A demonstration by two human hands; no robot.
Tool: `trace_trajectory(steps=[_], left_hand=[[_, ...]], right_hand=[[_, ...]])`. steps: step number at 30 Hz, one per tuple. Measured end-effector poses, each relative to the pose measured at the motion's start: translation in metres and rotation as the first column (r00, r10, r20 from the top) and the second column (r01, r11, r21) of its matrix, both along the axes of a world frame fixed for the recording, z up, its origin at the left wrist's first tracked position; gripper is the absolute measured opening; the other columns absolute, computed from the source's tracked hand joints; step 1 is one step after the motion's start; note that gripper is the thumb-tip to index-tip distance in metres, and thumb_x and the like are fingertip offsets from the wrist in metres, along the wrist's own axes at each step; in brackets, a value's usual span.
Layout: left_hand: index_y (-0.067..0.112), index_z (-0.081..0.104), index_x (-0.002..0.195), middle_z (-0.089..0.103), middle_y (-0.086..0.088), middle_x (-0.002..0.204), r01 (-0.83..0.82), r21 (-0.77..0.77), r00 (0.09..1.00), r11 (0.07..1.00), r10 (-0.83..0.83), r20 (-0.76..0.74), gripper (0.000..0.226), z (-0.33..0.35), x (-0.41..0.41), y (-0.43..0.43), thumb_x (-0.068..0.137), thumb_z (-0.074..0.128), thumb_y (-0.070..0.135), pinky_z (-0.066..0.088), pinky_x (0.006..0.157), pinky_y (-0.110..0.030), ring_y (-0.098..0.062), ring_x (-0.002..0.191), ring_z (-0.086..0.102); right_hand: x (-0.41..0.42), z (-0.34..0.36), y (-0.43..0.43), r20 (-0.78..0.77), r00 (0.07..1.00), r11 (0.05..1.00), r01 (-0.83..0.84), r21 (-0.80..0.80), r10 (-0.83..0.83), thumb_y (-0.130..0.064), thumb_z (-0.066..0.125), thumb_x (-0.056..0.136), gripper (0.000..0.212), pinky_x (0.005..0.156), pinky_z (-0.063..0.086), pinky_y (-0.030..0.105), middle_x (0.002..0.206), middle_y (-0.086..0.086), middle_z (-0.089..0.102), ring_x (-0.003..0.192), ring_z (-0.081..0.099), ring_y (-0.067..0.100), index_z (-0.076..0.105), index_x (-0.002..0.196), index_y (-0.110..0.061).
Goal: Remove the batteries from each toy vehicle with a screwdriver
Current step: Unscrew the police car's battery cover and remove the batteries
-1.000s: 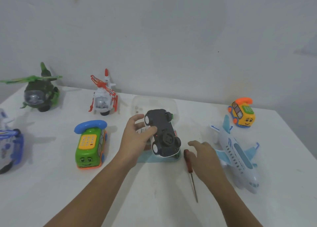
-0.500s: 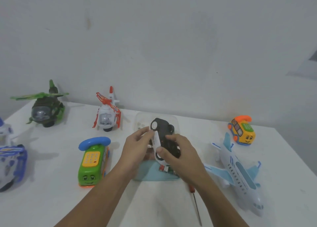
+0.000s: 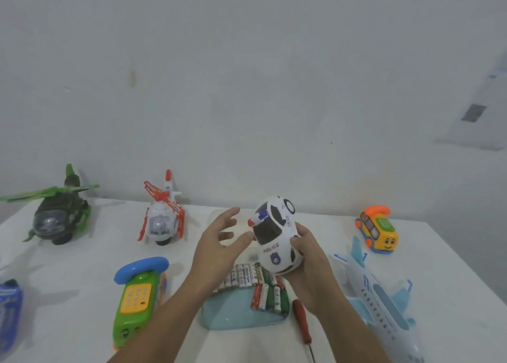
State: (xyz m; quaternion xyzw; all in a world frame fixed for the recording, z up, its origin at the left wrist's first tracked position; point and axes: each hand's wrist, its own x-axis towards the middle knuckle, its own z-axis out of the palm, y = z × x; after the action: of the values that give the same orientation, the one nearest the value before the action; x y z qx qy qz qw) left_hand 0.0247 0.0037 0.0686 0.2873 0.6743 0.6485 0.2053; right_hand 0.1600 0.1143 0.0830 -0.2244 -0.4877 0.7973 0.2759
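My right hand point(image 3: 310, 264) grips a white toy police car point(image 3: 275, 236) from its right side and holds it roof-up above the table. Just left of the car, my left hand point(image 3: 219, 247) hovers with its fingers spread and holds nothing. Below the car, a light blue tray point(image 3: 236, 312) holds several batteries point(image 3: 258, 284). A red-handled screwdriver point(image 3: 301, 321) lies on the table at the tray's right edge, under my right forearm.
On the white table stand a green phone-shaped toy point(image 3: 138, 294), a white and red helicopter point(image 3: 163, 220), a green helicopter point(image 3: 59, 216), a blue toy point(image 3: 9, 310) at the left edge, a white and blue airplane point(image 3: 384, 297) and an orange bus toy point(image 3: 377, 229). A wall rises behind.
The car was underside-up in my left hand; my right hand left the screwdriver, took the car and turned it roof-up. My left hand let go and opened.
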Motion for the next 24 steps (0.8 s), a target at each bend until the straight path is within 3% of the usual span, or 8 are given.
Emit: trace_trajectory(steps=[3,5,8,11,14,17,19,24], left_hand=[[0.044,0.057,0.129,0.063,0.006,0.123,0.105,-0.003,0.994,0.994,-0.105,0.028,0.049,0.007,-0.003,0.017,0.083,0.074,0.044,0.045,0.088,-0.026,-0.010,0.117,0.057],[0.044,0.059,0.125,0.068,0.007,0.117,0.138,0.011,0.990,0.990,-0.138,0.013,0.048,0.014,-0.001,0.030,0.080,0.075,0.049,0.045,0.090,-0.027,-0.008,0.115,0.060],[0.037,0.063,0.121,0.073,0.008,0.104,0.148,0.045,0.989,0.988,-0.147,-0.024,0.037,0.024,0.004,0.052,0.086,0.075,0.033,0.052,0.086,-0.025,-0.010,0.105,0.067],[0.033,0.063,0.121,0.069,0.004,0.111,0.150,0.052,0.988,0.987,-0.148,-0.040,0.037,0.036,0.011,0.077,0.087,0.074,0.023,0.058,0.075,-0.022,-0.011,0.095,0.069],[0.035,0.064,0.120,0.066,0.000,0.116,0.125,0.034,0.991,0.992,-0.123,-0.049,0.037,0.036,0.019,0.108,0.086,0.075,0.026,0.060,0.085,-0.042,-0.020,0.100,0.069],[0.040,0.063,0.114,0.065,-0.002,0.117,0.078,0.015,0.996,0.997,-0.078,-0.031,0.034,0.033,0.025,0.139,0.086,0.074,0.024,0.058,0.089,-0.048,-0.023,0.103,0.067],[0.040,0.062,0.109,0.066,-0.001,0.116,0.050,0.005,0.998,0.999,-0.050,-0.030,0.031,0.032,0.028,0.159,0.087,0.073,0.021,0.056,0.092,-0.047,-0.022,0.107,0.065],[0.033,0.069,0.096,0.071,0.002,0.105,-0.026,-0.051,0.997,0.998,0.029,0.066,0.025,0.016,0.027,0.194,0.081,0.079,0.015,0.055,0.092,-0.051,-0.024,0.103,0.068]], right_hand=[[0.002,0.008,0.013,-0.084,0.996,0.997,-0.025,-0.074,0.019,-0.008,0.053,0.074,0.051,0.064,0.057,0.044,0.117,0.023,0.065,0.093,0.066,0.035,0.056,0.125,-0.009],[0.002,0.012,0.023,-0.092,0.996,0.995,-0.028,-0.097,0.019,-0.011,0.047,0.075,0.055,0.073,0.056,0.048,0.119,0.024,0.064,0.095,0.065,0.036,0.056,0.129,-0.009],[0.002,0.016,0.040,-0.039,0.999,0.997,-0.003,-0.082,0.000,-0.012,0.047,0.076,0.054,0.078,0.055,0.049,0.121,0.024,0.064,0.097,0.065,0.037,0.056,0.129,-0.008],[0.000,0.017,0.065,0.085,0.993,0.996,0.085,-0.032,-0.082,-0.019,0.054,0.079,0.053,0.074,0.057,0.051,0.121,0.024,0.063,0.102,0.065,0.041,0.052,0.131,-0.007],[0.002,0.026,0.094,0.195,0.973,0.992,0.110,0.061,-0.120,-0.029,0.069,0.068,0.066,0.082,0.056,0.055,0.114,0.021,0.067,0.102,0.067,0.040,0.052,0.128,-0.007],[0.007,0.036,0.130,0.346,0.934,0.979,0.021,0.204,-0.092,-0.017,0.062,0.087,0.032,0.070,0.058,0.041,0.095,0.014,0.073,0.084,0.070,0.030,0.060,0.115,-0.002],[0.009,0.040,0.156,0.445,0.893,0.966,-0.056,0.253,-0.065,-0.015,0.061,0.089,0.026,0.067,0.056,0.036,0.092,0.011,0.073,0.083,0.070,0.028,0.064,0.111,-0.001],[0.003,0.034,0.213,0.608,0.792,0.923,-0.271,0.272,0.054,-0.014,0.071,0.085,0.032,0.093,0.054,0.047,0.101,0.018,0.074,0.096,0.071,0.032,0.067,0.110,0.005]])
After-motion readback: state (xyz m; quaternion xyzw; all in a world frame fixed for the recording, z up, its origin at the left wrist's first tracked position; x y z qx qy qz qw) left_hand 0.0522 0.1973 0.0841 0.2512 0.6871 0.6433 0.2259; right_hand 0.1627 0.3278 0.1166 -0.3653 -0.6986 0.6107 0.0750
